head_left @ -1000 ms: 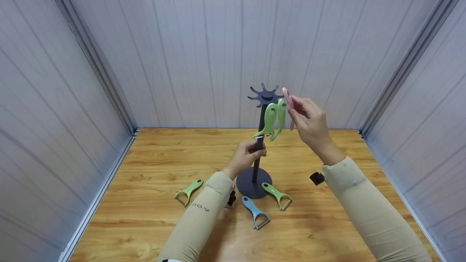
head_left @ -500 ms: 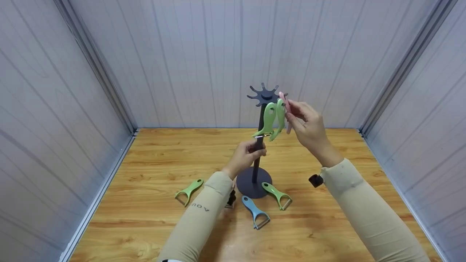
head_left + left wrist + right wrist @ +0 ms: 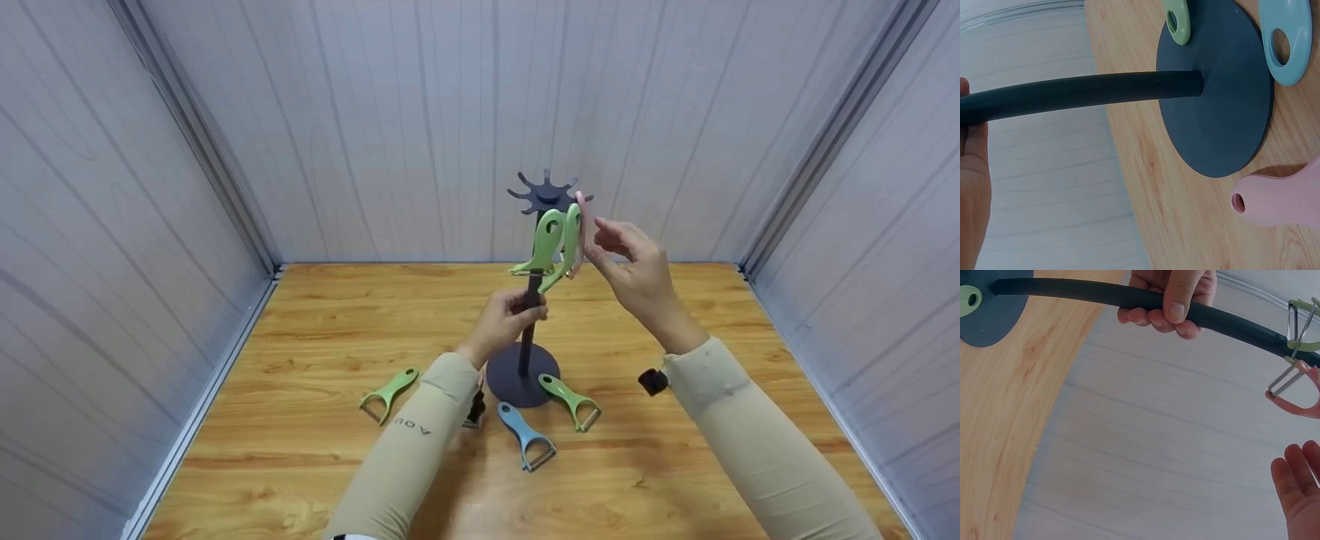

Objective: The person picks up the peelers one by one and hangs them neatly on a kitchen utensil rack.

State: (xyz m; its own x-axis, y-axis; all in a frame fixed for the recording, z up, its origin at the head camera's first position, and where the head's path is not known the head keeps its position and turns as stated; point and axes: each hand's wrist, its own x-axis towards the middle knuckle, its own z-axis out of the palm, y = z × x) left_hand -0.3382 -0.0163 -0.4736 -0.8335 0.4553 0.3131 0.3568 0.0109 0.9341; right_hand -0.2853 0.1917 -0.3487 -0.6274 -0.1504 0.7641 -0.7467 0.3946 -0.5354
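My left hand (image 3: 504, 321) grips the pole of a dark stand (image 3: 547, 198) with a round base and a hooked crown; its thumb and curled fingers show in the right wrist view. Two green peelers (image 3: 549, 234) hang from the front right hooks. Beside them a pink peeler (image 3: 583, 225) hangs from the crown, blade end down. My right hand (image 3: 636, 266) is just right of it. In the right wrist view, that hand's fingers (image 3: 1293, 475) are extended and apart from the pink peeler (image 3: 1289, 406).
On the wooden table lie a blue peeler (image 3: 525, 437), a green peeler (image 3: 573, 403) by the stand's base and another green peeler (image 3: 391, 391) to the left. Another pink peeler (image 3: 1280, 197) shows in the left wrist view. Pale panels enclose the table.
My right hand has brought the pink peeler left onto a hook and let go of it. The hanging green peelers have swung slightly left. My left hand keeps its grip on the pole.
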